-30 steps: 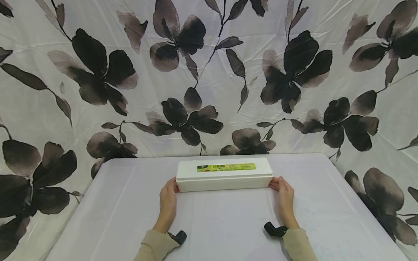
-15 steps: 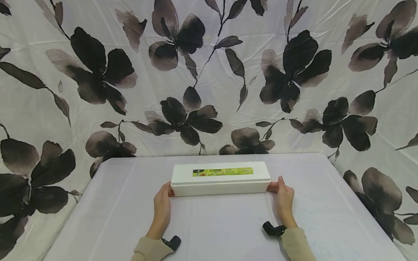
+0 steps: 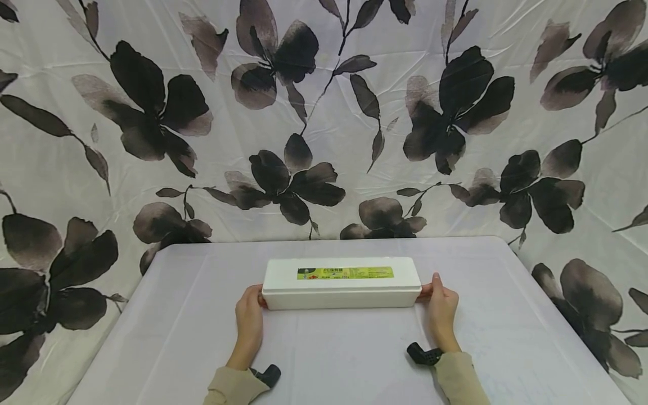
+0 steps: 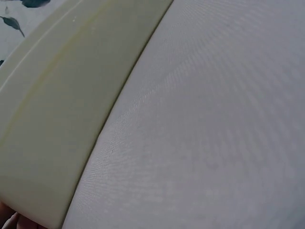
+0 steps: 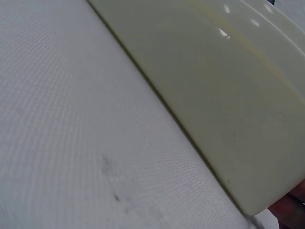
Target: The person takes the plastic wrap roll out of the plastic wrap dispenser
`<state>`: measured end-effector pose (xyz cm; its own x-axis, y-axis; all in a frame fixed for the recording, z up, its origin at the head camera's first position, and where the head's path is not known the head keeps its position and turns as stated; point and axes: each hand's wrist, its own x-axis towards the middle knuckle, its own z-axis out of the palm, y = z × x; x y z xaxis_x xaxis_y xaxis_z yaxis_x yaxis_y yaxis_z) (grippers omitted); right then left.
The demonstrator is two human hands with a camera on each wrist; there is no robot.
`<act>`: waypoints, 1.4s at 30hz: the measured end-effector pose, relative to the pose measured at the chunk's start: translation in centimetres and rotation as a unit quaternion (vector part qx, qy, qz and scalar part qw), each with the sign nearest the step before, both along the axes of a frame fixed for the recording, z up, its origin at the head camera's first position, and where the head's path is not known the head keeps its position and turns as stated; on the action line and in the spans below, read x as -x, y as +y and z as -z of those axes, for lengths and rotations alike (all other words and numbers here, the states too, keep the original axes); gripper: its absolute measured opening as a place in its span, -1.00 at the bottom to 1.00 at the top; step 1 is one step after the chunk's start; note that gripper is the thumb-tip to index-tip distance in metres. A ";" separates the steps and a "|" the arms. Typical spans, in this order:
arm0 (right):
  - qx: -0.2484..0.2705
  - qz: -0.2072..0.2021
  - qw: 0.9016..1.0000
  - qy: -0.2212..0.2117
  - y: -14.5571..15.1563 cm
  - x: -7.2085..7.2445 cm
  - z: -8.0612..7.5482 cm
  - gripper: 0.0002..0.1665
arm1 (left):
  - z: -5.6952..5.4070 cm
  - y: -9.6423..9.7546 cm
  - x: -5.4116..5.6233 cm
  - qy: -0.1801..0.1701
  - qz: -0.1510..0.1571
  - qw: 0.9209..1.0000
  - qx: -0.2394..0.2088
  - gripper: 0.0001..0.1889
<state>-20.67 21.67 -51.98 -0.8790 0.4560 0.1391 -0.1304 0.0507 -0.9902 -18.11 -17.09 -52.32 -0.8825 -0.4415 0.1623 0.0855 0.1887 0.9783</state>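
A long white cling film box point(image 3: 340, 298) with a yellow-green label point(image 3: 346, 273) on its lid lies lengthwise across the table. At its left end, my left hand point(image 3: 249, 318) touches the short side with its fingertips. My right hand point(image 3: 442, 312) has its fingers against the opposite end, the thumb pointing up off the box. The box's smooth front face fills part of the left wrist view, with only a bit of the left fingers point(image 4: 21, 223) at the corner. In the right wrist view some right fingers point(image 5: 288, 210) show by the box's lower corner. The box's far side is hidden.
A white cloth covers the table point(image 3: 344, 360). Behind it hangs a pale curtain point(image 3: 374, 129) with dark flowers, close to the table's back edge. Each wrist carries a black camera, the left camera point(image 3: 268, 376) and the right camera point(image 3: 424, 354).
The box has come nearer to me and a little to the left, its front turning slightly. My left hand has shifted left and towards me; the right hand has hardly moved.
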 end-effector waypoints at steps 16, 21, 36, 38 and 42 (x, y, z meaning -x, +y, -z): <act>0.003 0.004 1.000 -0.002 -0.1 -0.1 -0.1 -0.30 | 0.0 -0.1 -0.1 -0.014 -0.027 1.000 0.002 -0.64; 0.019 0.000 1.000 0.003 -0.2 -0.2 -0.2 -0.31 | 0.0 -0.1 0.0 -0.017 -0.040 0.999 0.003 -0.64; -0.051 0.039 0.997 0.045 -0.7 0.0 0.0 -0.45 | -0.4 -0.4 -0.3 0.033 0.008 0.999 -0.014 -0.60; -0.067 0.035 0.994 0.075 -0.6 0.0 -0.1 -0.48 | -0.3 -0.6 -0.3 0.059 0.058 0.996 -0.019 -0.54; -0.100 -0.007 0.987 0.129 -0.5 0.0 -0.4 -0.57 | -0.2 -1.2 -0.2 0.090 0.172 0.980 -0.044 -0.44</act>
